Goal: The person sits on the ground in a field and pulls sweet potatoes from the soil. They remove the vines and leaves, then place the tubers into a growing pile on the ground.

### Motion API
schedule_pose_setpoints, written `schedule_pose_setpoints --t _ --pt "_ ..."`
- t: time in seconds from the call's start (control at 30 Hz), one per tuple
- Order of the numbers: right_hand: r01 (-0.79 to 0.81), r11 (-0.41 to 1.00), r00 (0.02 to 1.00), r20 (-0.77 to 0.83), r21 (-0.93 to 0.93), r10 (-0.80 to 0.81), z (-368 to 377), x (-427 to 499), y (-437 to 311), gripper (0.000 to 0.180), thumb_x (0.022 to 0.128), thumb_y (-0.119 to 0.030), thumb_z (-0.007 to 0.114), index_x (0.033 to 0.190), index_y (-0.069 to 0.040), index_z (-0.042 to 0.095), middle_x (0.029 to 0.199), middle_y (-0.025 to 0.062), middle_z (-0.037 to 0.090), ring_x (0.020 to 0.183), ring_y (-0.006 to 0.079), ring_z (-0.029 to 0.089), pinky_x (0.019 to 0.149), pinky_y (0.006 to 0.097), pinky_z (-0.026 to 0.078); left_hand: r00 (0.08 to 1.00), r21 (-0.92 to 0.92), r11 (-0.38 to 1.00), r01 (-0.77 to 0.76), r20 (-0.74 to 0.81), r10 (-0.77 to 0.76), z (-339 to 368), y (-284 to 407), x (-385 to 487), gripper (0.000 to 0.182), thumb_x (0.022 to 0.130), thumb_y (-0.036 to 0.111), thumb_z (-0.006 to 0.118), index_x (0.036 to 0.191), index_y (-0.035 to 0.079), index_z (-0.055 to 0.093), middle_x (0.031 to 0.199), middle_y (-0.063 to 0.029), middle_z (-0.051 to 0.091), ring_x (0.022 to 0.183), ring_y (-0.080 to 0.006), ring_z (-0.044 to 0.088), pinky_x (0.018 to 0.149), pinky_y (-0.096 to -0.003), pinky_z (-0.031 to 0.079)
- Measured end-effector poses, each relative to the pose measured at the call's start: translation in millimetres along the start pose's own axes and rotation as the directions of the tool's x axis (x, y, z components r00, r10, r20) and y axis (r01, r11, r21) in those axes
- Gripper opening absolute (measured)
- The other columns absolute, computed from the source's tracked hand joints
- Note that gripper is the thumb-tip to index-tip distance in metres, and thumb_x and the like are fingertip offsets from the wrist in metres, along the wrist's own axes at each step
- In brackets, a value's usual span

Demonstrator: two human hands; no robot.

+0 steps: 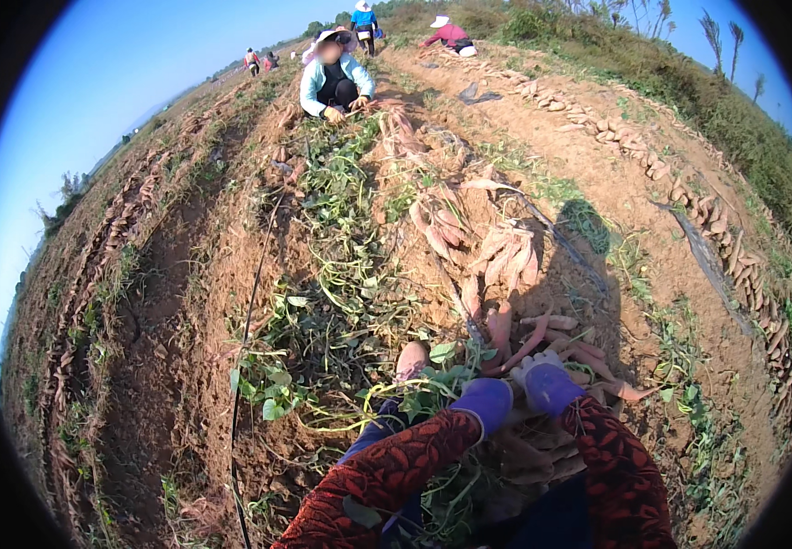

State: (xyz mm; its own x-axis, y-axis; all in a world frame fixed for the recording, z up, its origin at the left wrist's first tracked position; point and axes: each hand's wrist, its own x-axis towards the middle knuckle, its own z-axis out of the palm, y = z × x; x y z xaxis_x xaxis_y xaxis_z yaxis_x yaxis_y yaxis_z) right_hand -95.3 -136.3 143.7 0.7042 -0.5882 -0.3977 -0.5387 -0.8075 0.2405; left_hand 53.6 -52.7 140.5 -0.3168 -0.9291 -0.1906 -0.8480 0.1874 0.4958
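Observation:
Both my hands wear purple work gloves and are low over a heap of reddish sweet potatoes (574,350). My left hand (486,403) is beside leafy vines (440,384), its fingers hidden behind the glove cuff. Just to its right, my right hand (541,381) reaches into the heap with pale glove fingers against the roots. Whether either hand grips one is unclear. A long, thin sweet potato (528,346) slants up and away just beyond my hands. More roots (533,456) lie in shadow beneath my wrists.
Cut vines (348,274) run up the ridge to my left. Bunches of sweet potatoes (506,254) lie ahead beside a strip of dark plastic film (560,237). A black hose or cord (253,302) crosses the soil. A person (334,79) squats farther up the row.

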Motion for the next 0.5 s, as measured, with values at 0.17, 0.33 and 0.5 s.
schedule_pose_setpoints --t 0.17,0.33,0.5 --pt "0.022 1.000 0.998 -0.058 -0.019 -0.023 -1 6 -3 0.036 0.090 -0.029 0.062 0.123 -0.018 0.067 0.119 0.0100 0.066 0.114 0.0269 0.062 0.096 0.0418 0.042 0.993 -0.031 0.993 0.116 0.017 -0.115 1 -7 6 0.045 0.086 0.046 0.067 0.095 0.002 0.073 0.084 -0.0193 0.073 0.080 -0.0357 0.072 0.072 -0.0461 0.056" --pt "0.042 0.996 0.996 -0.071 -0.077 -0.047 -6 -1 -4 0.036 0.088 -0.033 0.064 0.122 -0.023 0.069 0.118 0.0066 0.066 0.113 0.0254 0.061 0.099 0.0412 0.040 0.996 0.073 0.994 0.083 0.027 -0.085 10 -11 15 0.032 0.086 0.034 0.064 0.086 0.004 0.075 0.080 -0.0170 0.073 0.079 -0.0352 0.072 0.071 -0.0458 0.057" --pt "0.093 0.993 0.996 0.022 -0.076 -0.092 -18 -9 -4 0.033 0.092 -0.028 0.065 0.124 -0.024 0.069 0.123 0.0059 0.065 0.121 0.0240 0.060 0.102 0.0396 0.041 0.994 0.192 0.980 -0.042 0.103 0.022 10 -11 17 0.032 0.087 0.034 0.062 0.085 0.006 0.077 0.080 -0.0150 0.074 0.079 -0.0324 0.074 0.072 -0.0457 0.058"
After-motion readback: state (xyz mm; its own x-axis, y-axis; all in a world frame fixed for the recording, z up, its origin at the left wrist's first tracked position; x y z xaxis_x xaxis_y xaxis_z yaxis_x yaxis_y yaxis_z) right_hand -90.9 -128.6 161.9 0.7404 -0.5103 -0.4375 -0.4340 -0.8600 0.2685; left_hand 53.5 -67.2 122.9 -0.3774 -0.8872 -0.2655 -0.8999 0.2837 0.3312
